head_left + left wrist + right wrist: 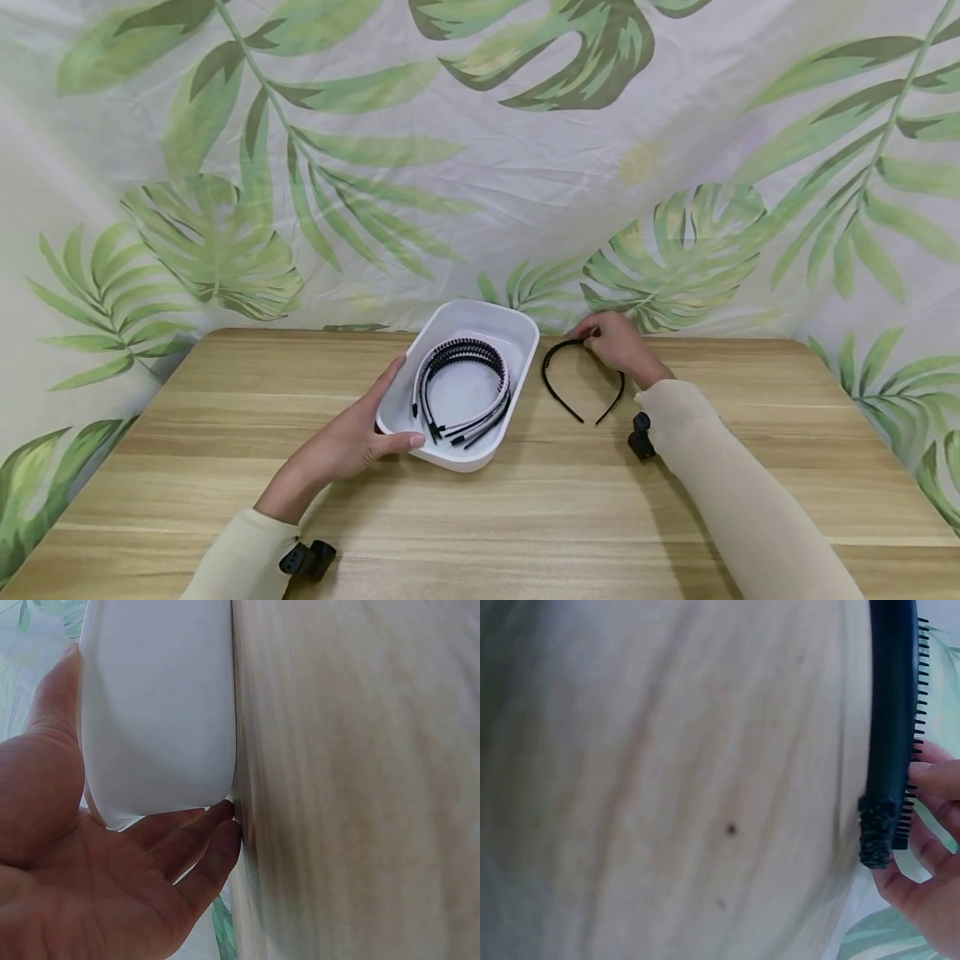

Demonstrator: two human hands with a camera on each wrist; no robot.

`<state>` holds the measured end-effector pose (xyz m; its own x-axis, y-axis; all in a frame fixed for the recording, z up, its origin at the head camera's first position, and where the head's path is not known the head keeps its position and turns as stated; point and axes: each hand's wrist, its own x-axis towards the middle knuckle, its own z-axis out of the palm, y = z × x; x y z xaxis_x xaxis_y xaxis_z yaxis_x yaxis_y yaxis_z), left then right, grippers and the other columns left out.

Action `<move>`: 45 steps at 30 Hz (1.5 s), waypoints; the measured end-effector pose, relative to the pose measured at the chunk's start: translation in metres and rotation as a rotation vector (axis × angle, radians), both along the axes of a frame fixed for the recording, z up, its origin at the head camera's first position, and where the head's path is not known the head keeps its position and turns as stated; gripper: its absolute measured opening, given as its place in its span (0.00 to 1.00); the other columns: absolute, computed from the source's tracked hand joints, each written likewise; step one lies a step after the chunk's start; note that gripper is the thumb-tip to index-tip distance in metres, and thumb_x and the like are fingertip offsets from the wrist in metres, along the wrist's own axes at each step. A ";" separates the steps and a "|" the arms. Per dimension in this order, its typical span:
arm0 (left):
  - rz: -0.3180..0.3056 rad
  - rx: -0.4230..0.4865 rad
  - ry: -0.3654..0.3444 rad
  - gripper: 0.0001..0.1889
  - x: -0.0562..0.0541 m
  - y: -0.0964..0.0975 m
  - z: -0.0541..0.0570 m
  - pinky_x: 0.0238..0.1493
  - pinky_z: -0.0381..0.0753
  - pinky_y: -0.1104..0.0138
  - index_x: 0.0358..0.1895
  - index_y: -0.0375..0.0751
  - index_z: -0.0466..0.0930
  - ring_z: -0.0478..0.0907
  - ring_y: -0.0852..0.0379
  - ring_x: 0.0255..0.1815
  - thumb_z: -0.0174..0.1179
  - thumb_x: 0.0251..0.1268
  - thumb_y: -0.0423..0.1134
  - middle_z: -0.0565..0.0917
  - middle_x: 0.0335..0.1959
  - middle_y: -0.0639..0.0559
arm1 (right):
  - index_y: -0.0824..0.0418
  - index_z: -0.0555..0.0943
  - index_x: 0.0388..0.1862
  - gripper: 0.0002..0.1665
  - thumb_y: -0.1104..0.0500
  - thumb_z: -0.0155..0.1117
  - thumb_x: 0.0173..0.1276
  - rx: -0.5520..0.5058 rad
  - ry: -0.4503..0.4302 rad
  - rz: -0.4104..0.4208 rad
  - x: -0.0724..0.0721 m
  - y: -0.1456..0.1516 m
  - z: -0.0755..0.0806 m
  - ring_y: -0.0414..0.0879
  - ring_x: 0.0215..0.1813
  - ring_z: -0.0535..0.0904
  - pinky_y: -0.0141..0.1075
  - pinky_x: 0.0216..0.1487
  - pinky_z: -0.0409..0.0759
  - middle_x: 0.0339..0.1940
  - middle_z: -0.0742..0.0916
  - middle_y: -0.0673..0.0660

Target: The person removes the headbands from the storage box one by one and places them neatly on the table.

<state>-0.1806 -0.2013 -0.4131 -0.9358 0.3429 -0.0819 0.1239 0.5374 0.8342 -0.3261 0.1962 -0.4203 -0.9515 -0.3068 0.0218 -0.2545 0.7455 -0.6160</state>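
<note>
My left hand (345, 437) grips a white plastic tub (465, 461) at its near left corner, thumb over the rim and fingers along the outer side. In the left wrist view the fingertips reach down close to the tabletop beside the tub's wall (161, 705). Several headbands (468, 350), black and pale, some with toothed or coiled texture, lie nested inside. To the right of the tub, my right hand (622, 346) pinches a black headband at the top of its arch, its two ends pointing toward me. Small teeth line this black headband (892, 697) in the right wrist view.
A wooden table (540, 525) runs beneath everything. Behind its far edge hangs a pale cloth (525, 192) printed with green leaves, close to the tub and the right hand. Small black devices (307, 560) are strapped at both wrists.
</note>
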 end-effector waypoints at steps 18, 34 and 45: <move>-0.001 -0.006 0.005 0.60 0.000 0.000 -0.001 0.73 0.65 0.43 0.88 0.49 0.34 0.70 0.40 0.70 0.74 0.66 0.47 0.51 0.85 0.33 | 0.65 0.91 0.50 0.20 0.76 0.55 0.73 0.015 0.016 -0.006 -0.002 0.000 -0.002 0.63 0.59 0.83 0.55 0.62 0.79 0.52 0.90 0.67; -0.002 -0.006 0.014 0.60 0.000 0.001 -0.001 0.74 0.64 0.43 0.87 0.46 0.35 0.70 0.40 0.71 0.74 0.65 0.48 0.53 0.85 0.33 | 0.65 0.91 0.49 0.16 0.73 0.60 0.73 -0.007 0.023 -0.007 -0.003 0.002 -0.004 0.62 0.58 0.83 0.55 0.61 0.80 0.50 0.91 0.66; -0.006 -0.002 0.011 0.60 0.001 0.002 0.003 0.71 0.68 0.46 0.87 0.45 0.34 0.71 0.42 0.68 0.74 0.66 0.47 0.54 0.84 0.32 | 0.65 0.90 0.50 0.11 0.63 0.66 0.75 -0.014 0.010 -0.018 0.004 0.001 0.007 0.59 0.53 0.84 0.48 0.51 0.82 0.51 0.90 0.64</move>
